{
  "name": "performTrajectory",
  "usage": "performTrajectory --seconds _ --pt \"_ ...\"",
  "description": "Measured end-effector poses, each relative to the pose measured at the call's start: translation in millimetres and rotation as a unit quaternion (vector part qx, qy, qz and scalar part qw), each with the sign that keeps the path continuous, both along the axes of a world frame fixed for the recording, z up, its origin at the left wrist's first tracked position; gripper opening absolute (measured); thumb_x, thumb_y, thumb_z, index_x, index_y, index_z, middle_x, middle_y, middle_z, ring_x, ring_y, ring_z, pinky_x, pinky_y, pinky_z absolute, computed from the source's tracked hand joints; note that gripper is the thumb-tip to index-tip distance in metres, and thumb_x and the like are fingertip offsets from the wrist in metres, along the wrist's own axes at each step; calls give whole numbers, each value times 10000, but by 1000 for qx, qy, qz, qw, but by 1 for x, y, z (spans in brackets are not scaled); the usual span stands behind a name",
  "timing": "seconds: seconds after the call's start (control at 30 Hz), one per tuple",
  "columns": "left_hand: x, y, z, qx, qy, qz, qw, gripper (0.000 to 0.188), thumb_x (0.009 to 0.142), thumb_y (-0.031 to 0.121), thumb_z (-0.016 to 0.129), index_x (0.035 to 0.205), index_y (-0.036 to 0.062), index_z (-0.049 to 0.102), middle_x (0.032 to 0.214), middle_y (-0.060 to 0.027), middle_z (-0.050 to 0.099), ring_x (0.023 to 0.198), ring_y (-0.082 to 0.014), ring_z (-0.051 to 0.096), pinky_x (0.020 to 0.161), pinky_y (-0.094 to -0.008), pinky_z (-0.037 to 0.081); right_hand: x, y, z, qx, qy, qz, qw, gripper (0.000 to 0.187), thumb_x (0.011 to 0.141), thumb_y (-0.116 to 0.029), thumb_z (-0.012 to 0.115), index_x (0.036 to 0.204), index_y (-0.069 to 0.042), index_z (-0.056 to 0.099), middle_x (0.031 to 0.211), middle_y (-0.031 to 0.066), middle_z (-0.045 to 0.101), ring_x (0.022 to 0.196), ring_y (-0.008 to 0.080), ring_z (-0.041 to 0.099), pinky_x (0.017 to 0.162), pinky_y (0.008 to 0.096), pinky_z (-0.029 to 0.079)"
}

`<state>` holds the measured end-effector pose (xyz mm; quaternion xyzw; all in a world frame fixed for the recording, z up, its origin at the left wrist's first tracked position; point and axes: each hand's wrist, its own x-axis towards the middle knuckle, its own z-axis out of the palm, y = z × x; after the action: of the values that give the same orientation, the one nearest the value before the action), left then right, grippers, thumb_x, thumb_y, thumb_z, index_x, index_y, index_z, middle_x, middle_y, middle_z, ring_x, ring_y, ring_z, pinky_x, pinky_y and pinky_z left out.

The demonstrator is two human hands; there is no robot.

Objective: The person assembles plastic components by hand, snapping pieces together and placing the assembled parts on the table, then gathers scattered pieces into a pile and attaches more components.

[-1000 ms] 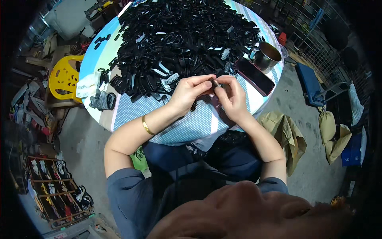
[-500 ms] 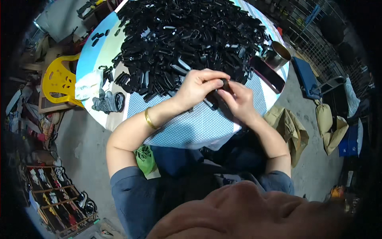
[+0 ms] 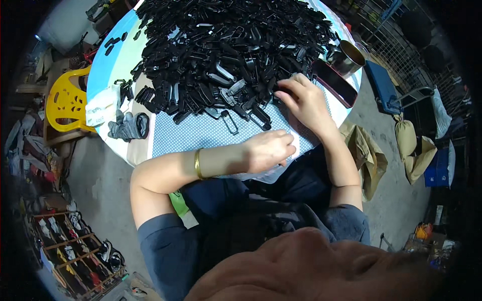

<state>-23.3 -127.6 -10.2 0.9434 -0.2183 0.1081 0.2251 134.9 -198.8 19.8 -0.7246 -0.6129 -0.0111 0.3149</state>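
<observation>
A large heap of black plastic pieces [image 3: 216, 60], many of them long and clip-like, covers the far part of the round table [image 3: 128, 47]. My right hand [image 3: 309, 104] reaches to the heap's near right edge, thumb and forefinger apart around dark pieces there. Low over the table's near edge is my left hand [image 3: 268, 149], its fingers curled downward; whatever is in them is hidden. One thin black rectangular frame [image 3: 230, 123] lies apart on the blue patterned cloth [image 3: 188, 134], between the heap and my left forearm.
A phone [image 3: 337, 85] and a metal cup [image 3: 347, 59] stand right of the heap. At the left lie a grey glove [image 3: 128, 125] and a white plastic bag [image 3: 103, 106]. A yellow chair [image 3: 68, 103] stands left of the table. Brown paper sacking [image 3: 365, 155] is at the right.
My hands, together over a small dark piece before, have parted. The left has dropped toward the near table edge; the right has moved up to the heap. The view has shifted slightly.
</observation>
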Motion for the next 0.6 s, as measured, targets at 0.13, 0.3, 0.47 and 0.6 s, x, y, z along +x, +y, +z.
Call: performTrajectory --seconds 0.13,0.3,0.47,0.6 --pt "2 18 9 -69 18 61 996 307 758 306 671 862 23 615 872 -129 575 862 -278 539 786 -366 443 -3 13 -11 26 -141 84 986 350 733 -90 623 1082 -81 606 1135 72 537 942 256 544 763 353 498" --pt "-3 47 40 -3 65 197 978 238 778 200 648 916 7 630 915 -119 576 905 -283 531 807 -373 443 11 12 -8 70 -143 70 985 244 697 -124 674 931 -64 643 955 55 587 874 236 559 732 338 493" --pt "-1 49 22 30 53 183 981 269 780 138 627 1007 -5 606 927 -106 577 890 -288 533 794 -381 449 26 4 -17 151 -22 60 986 218 734 -55 666 949 -46 633 922 81 596 749 226 590 637 298 487" --pt "5 36 10 34 -19 220 975 284 790 186 638 997 -6 605 899 -117 572 841 -290 541 761 -378 460 25 -5 -11 148 139 -1 979 219 786 -40 647 1004 -28 629 869 86 601 690 146 607 583 231 464"
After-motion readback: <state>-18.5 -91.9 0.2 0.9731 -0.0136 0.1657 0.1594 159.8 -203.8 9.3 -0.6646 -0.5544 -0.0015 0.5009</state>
